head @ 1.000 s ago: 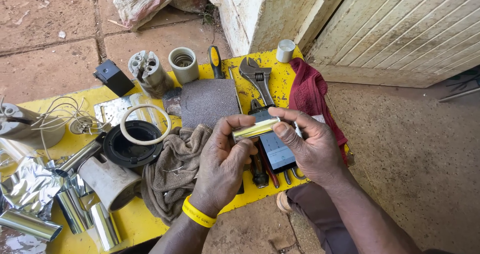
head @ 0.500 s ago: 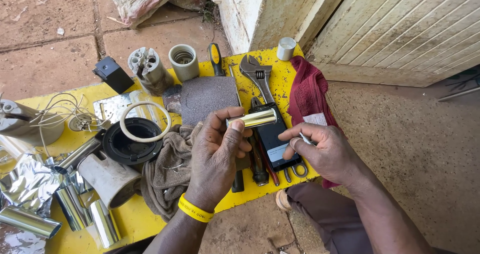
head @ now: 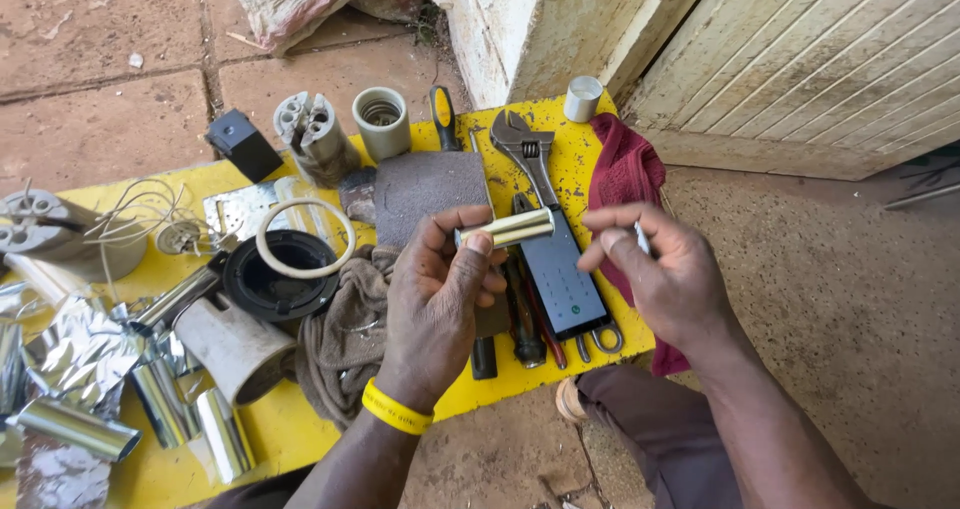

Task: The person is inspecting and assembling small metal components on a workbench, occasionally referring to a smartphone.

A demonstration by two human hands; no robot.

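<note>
Head view: you work over a yellow board [head: 560, 169] on a paved floor beside a pale slatted door [head: 830, 59]. Your left hand [head: 435, 304] pinches a brass tube [head: 508, 229] above the phone [head: 560, 279]. Your right hand [head: 660, 269], apart, curls round something small, mostly hidden.

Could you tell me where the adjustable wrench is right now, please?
In the head view, the wrench lies at the yellow board's far edge, between grey sandpaper and the red cloth, above the phone.

One wrench [head: 527, 154], one phone [head: 565, 279], perhaps five metal tubes [head: 75, 427].
</note>
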